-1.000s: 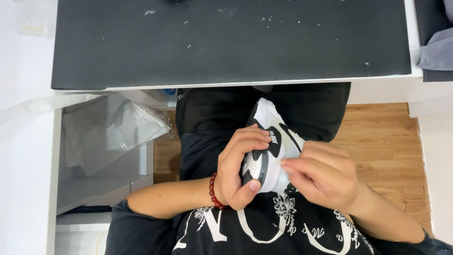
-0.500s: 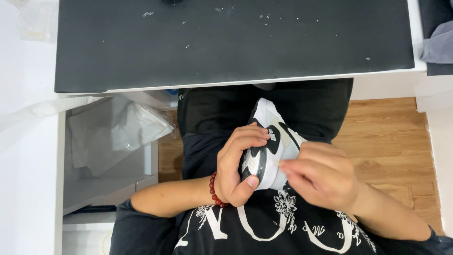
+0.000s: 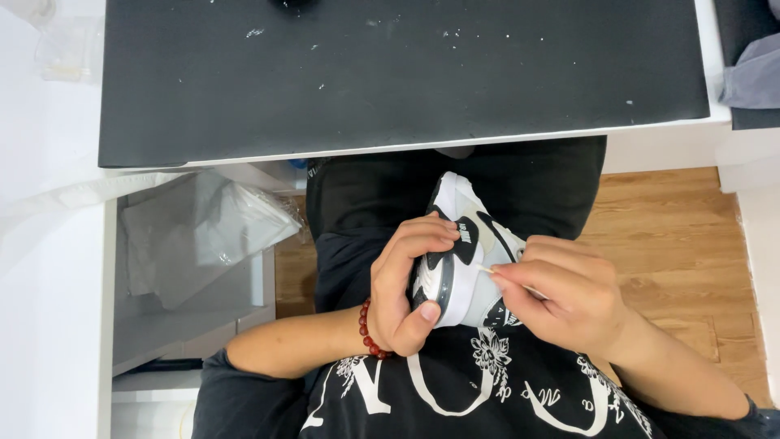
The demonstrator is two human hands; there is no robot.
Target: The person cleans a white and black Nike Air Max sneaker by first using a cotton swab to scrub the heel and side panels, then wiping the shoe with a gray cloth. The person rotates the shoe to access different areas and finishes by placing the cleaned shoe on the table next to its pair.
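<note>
A white, black and grey sneaker (image 3: 465, 244) rests on my lap, heel toward my chest and toe pointing at the table. My left hand (image 3: 406, 286) wraps around its heel from the left, thumb under the sole edge; a red bead bracelet (image 3: 367, 332) circles that wrist. My right hand (image 3: 561, 297) pinches a thin pale stick (image 3: 487, 270), whose tip touches the side of the shoe near the heel. Most of the stick is hidden inside my fingers.
A black mat (image 3: 406, 73) with white specks covers the white table (image 3: 666, 146) ahead of my knees. A clear plastic bag (image 3: 203, 236) lies in an open white compartment at left. Wooden floor (image 3: 682, 244) shows at right; grey cloth (image 3: 756, 73) sits at the top right.
My right hand has shifted slightly, and the stick's tip now shows against the shoe's side. My left hand keeps the same hold on the heel.
</note>
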